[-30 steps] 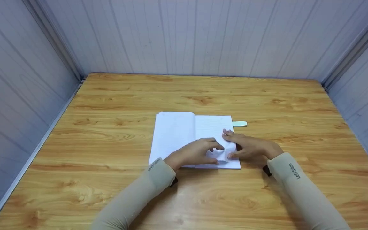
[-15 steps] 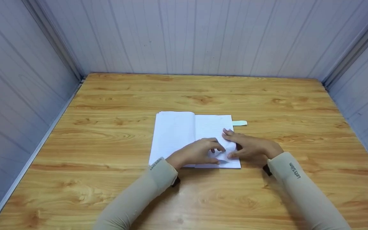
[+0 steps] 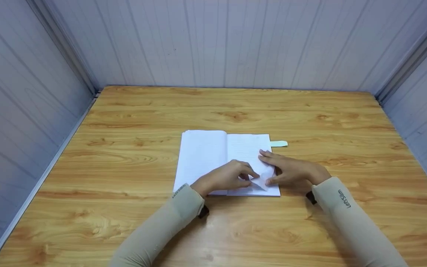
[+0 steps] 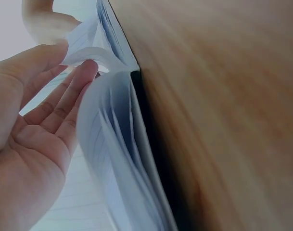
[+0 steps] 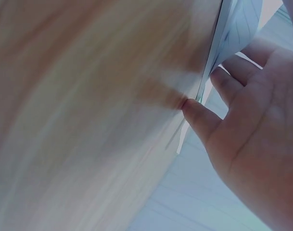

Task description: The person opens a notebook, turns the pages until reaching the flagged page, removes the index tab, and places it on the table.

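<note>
An open notebook (image 3: 203, 155) with lined white pages lies on the table, a thick stack of pages on its left side. My left hand (image 3: 226, 176) reaches over the right side and pinches a lifted page (image 3: 260, 182) near its lower corner. In the left wrist view, that page (image 4: 83, 41) bends up between the thumb and fingers. My right hand (image 3: 293, 168) rests at the notebook's right edge, fingers spread over the paper and thumb against the lifted page. In the right wrist view, its little finger (image 5: 199, 118) lies along the notebook's edge.
A pale green strip (image 3: 279, 143) sticks out from the notebook's right edge, near the top. The wooden table (image 3: 124, 122) surrounds the notebook. White panel walls (image 3: 213, 44) stand behind and at both sides.
The left thumb and fingers have drawn together on the page, and its lower corner now stands up as a pointed flap. My right hand stays almost still.
</note>
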`<state>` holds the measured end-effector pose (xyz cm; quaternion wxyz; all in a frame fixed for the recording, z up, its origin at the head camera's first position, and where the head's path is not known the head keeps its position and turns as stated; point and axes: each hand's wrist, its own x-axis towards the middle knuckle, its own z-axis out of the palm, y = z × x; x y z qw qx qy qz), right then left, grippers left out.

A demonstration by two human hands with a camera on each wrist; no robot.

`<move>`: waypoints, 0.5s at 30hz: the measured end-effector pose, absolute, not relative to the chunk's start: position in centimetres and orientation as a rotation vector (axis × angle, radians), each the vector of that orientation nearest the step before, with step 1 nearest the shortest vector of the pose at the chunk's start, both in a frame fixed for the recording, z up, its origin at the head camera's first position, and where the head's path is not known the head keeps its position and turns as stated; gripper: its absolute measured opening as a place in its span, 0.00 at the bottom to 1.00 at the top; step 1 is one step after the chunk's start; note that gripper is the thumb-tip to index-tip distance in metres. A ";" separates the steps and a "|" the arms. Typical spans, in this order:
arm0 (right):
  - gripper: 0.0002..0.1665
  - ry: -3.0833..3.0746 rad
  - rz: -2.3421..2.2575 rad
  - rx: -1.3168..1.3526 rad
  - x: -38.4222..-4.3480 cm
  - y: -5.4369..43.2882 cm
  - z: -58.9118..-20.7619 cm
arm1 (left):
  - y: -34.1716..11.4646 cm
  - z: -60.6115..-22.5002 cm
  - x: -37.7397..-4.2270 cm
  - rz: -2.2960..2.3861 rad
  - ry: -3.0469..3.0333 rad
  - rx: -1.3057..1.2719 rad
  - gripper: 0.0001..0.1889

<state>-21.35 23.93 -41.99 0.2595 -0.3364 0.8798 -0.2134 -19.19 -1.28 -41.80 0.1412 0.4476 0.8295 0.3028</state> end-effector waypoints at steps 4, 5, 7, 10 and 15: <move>0.55 2.399 -0.607 -0.920 -21.3 24.1 -42.0 | -1.5 -41.7 -19.3 0.913 2.382 1.268 0.14; 0.55 2.406 -0.612 -0.917 -21.3 24.1 -42.0 | -1.6 -41.7 -19.3 0.921 2.379 1.257 0.15; 0.56 2.423 -0.618 -0.903 -21.3 24.2 -42.0 | -1.6 -41.7 -19.4 0.935 2.373 1.232 0.15; 0.58 2.447 -0.616 -0.867 -21.2 24.5 -41.9 | -1.7 -41.7 -19.4 0.962 2.367 1.203 0.15; 0.61 2.475 -0.643 -0.833 -21.2 24.9 -41.7 | -1.9 -41.6 -19.3 1.033 2.361 1.166 0.15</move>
